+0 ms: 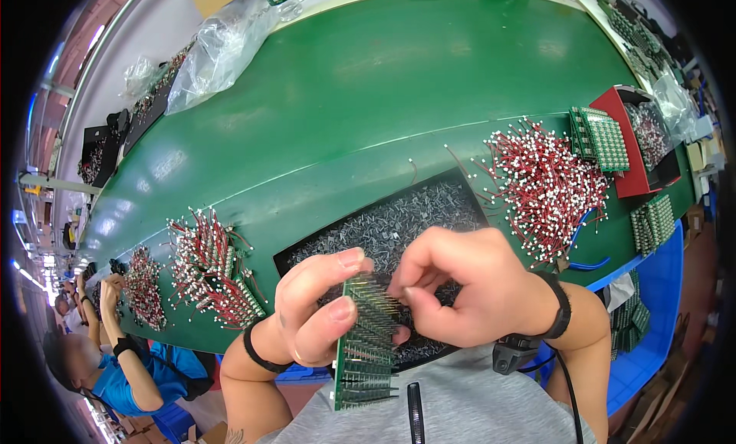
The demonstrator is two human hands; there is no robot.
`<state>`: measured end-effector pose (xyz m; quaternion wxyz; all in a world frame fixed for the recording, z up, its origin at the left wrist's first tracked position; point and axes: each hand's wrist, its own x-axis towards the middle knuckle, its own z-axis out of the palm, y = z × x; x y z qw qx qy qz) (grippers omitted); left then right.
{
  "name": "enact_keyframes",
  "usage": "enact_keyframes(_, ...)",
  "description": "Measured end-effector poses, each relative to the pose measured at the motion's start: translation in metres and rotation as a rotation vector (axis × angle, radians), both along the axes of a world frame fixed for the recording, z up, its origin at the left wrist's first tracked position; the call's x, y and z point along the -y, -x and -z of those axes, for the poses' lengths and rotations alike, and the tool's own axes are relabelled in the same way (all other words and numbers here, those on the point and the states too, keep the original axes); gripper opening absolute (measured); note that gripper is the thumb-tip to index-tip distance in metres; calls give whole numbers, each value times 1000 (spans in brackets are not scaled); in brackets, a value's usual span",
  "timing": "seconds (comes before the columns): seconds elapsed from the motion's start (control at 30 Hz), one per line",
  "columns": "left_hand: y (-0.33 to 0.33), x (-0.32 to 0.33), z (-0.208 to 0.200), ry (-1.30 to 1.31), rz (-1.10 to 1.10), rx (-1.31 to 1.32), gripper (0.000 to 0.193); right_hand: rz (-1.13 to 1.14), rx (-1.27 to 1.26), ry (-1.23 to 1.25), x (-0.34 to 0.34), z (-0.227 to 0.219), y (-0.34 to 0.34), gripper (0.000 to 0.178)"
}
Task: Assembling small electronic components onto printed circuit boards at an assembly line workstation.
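Note:
My left hand (303, 306) grips a green circuit board (356, 371) by its edge, tilted on its side in front of me. Rows of thin metal pins stick out of the board's right face. Close against those pins, the thumb and fingers of my right hand (479, 291) are pinched together. Whatever sits between these fingertips is too small and hidden to name. Beneath both hands lies a black tray (474, 193) filled with small dark parts (383, 223) that have metal legs. My hands cover much of its near side.
Red wires with white connectors (544, 187) are heaped right of the tray, beside stacked boards (602, 137) and a red box (633, 180). A blue bin (661, 329) stands lower right. Wired boards (215, 268) lie left. A co-worker (142, 375) sits far left. A plastic bag (222, 57) lies behind.

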<state>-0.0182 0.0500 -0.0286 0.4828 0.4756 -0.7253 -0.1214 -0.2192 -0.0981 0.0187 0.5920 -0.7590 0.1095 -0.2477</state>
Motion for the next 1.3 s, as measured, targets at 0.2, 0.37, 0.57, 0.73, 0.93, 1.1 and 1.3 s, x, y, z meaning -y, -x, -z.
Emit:
enact_keyframes(0.2, 4, 3, 3, -27, -24, -27, 45, -26, 62, 79, 3, 1, -3, 15)
enact_keyframes(0.37, 3, 7, 3, -19, -16, -27, 45, 41, 72, 49, 0, -2, -3, 12)
enact_keyframes(0.57, 4, 7, 4, -5, 2, -25, 46, -25, 66, 31, 3, 0, -1, 17)
enact_keyframes(0.73, 4, 3, 6, 8, 21, -28, 46, 52, 107, -62, 1, -3, -7, 18)
enact_keyframes(0.93, 0, -2, 6, 20, 30, -23, 46, 26, 56, -106, -1, 2, -2, 20)
enact_keyframes(1.1, 1, 8, 5, 37, 51, -22, 46, -83, 73, -80, 4, -1, -3, 17)
enact_keyframes(1.3, -1, 3, 7, 50, 60, -20, 47, -88, 11, -251, 4, -5, -1, 17)
